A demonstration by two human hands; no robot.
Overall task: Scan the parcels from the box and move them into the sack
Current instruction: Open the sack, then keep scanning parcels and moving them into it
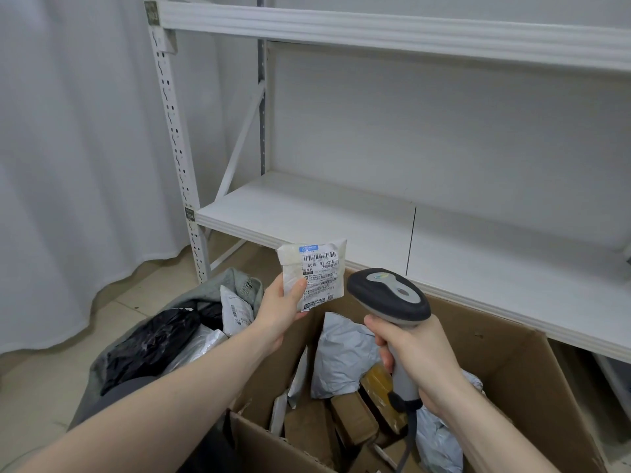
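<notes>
The left hand (278,307) pinches a small white labelled parcel (312,274) upright above the cardboard box (532,387). The barcode scanner (389,295), clamped in the right hand's (415,356) grip, sits just beside it at four o'clock; the sack (112,356) lies at eight o'clock.

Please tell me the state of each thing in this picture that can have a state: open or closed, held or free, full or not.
Left hand: grips the small white parcel, label toward the camera.
Right hand: grips the scanner by its handle.
Scanner: held up, head beside the parcel.
Cardboard box: open, parcels inside.
Grey sack: open, parcels inside.
Shelf: bare in view.
</notes>
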